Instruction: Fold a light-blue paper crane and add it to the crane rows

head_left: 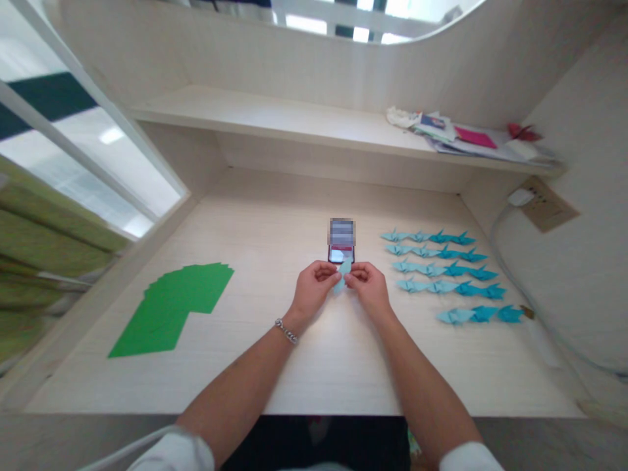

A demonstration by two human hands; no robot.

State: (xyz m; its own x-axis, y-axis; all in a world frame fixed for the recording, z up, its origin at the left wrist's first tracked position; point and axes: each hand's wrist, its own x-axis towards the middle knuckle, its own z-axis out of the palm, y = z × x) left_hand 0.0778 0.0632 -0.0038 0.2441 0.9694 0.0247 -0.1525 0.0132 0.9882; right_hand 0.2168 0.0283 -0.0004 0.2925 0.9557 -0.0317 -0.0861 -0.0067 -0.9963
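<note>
On the near side of the phone [342, 235], the small pale blue paper [345, 267] sits between the left hand [314, 286] and the right hand [369, 286], equally close to both, pinched by the fingers [362, 268] of each, its long way pointing toward the phone.

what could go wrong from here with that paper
The pale blue paper, pinched between left hand and right hand, might tear or crease wrongly if pulled unevenly.

The phone lies just beyond the fingertips and could get nudged.

A sideways sweep of the right hand might disturb the folded blue pieces.
</note>
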